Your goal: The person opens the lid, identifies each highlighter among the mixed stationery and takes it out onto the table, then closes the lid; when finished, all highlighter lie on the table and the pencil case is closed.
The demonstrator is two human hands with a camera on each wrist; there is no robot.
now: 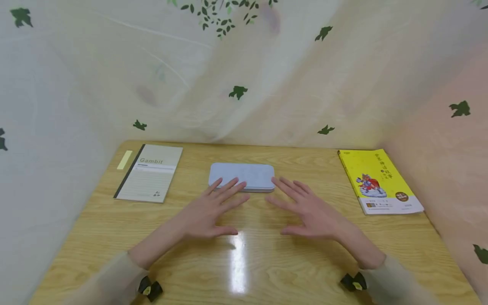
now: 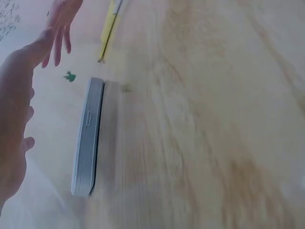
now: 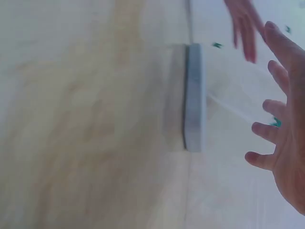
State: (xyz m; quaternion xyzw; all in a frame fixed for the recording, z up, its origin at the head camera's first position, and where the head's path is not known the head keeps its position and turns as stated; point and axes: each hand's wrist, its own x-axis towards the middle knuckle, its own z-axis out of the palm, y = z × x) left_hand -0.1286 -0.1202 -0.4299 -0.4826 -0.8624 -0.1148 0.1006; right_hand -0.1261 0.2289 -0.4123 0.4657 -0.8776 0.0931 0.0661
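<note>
A flat, pale blue case with rounded corners [image 1: 242,174] lies on the wooden table, in the middle towards the back. In the left wrist view the case [image 2: 88,138] shows its grey side with a small catch. My left hand [image 1: 213,209] hovers in front of the case, palm down, fingers spread and holding nothing. Opposite it, my right hand [image 1: 306,207] is also spread over the table, near the case's right front corner. Both wrist views show the hands raised above the tabletop and apart from the case [image 3: 194,98].
A grey Gambit notebook [image 1: 152,180] lies at the back left, with a pale yellow strip [image 1: 124,159] beside it. At the back right lies a yellow book [image 1: 375,176]. A light curtain with green leaf shapes [image 1: 267,110] hangs behind the table [image 1: 190,262].
</note>
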